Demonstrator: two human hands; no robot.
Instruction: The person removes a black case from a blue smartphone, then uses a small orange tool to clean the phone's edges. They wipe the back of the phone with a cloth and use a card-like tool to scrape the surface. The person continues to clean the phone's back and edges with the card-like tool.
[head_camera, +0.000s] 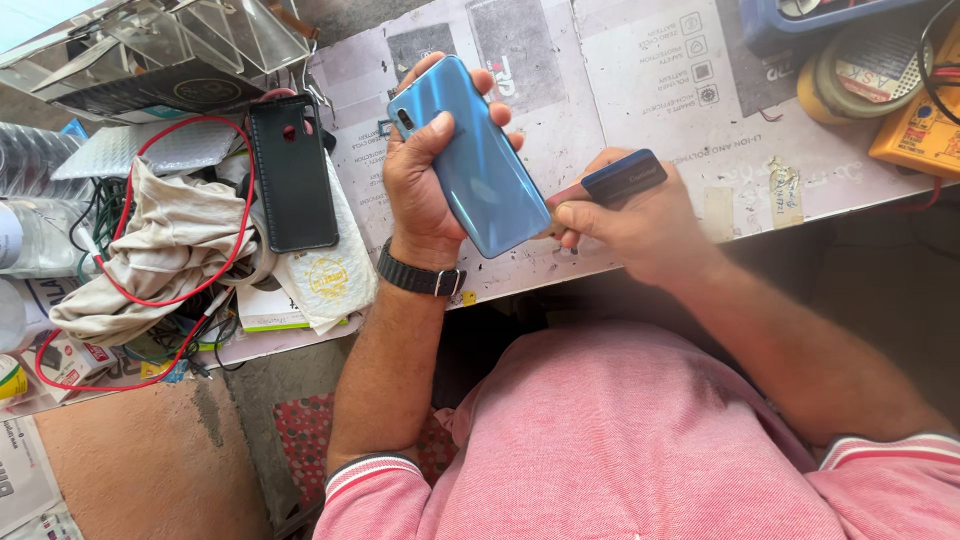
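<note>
Phone (480, 160), one blue slab with its glossy back up, sits clamped in my left hand (425, 185) above the table (620, 110). I judge it light, stiff, slick and breakable, so I grip it by the long edges. My right hand (640, 225) pinches one thin dark card-like tool (620, 178) against the phone's lower edge. From the head view I also count one black phone case (293, 170), one red wire (190, 215) and one rag (160, 245) at my left.

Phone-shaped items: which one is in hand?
The glossy blue phone, back up in the left hand; the black phone case lies untouched on the bench.
</note>
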